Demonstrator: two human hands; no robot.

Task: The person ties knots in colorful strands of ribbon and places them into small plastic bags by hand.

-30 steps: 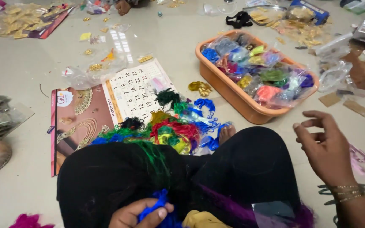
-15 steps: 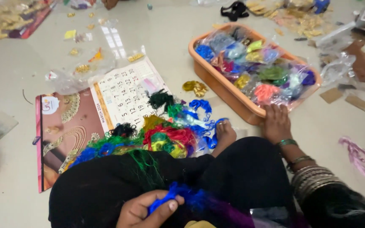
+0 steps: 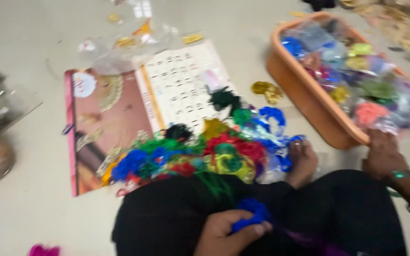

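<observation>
Tub [image 3: 309, 102] at right, packets [image 3: 352, 80] in it; right hand [image 3: 380, 154] on its near rim. Tinsel heap [image 3: 205, 151] on calendar [image 3: 134, 109], left of tub. Left hand [image 3: 228, 232] on lap, nearest

You see two hands: your left hand [image 3: 228, 232] and your right hand [image 3: 380, 154]. One orange tub [image 3: 309, 102], one printed calendar sheet [image 3: 134, 109], one bare foot [image 3: 302, 161], one heap of coloured tinsel [image 3: 200, 154].

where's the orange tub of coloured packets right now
In the head view the orange tub sits on the floor at upper right, beyond the person's knee. The right hand grips its near rim, and the pile of coloured tinsel lies just to its left.
</observation>
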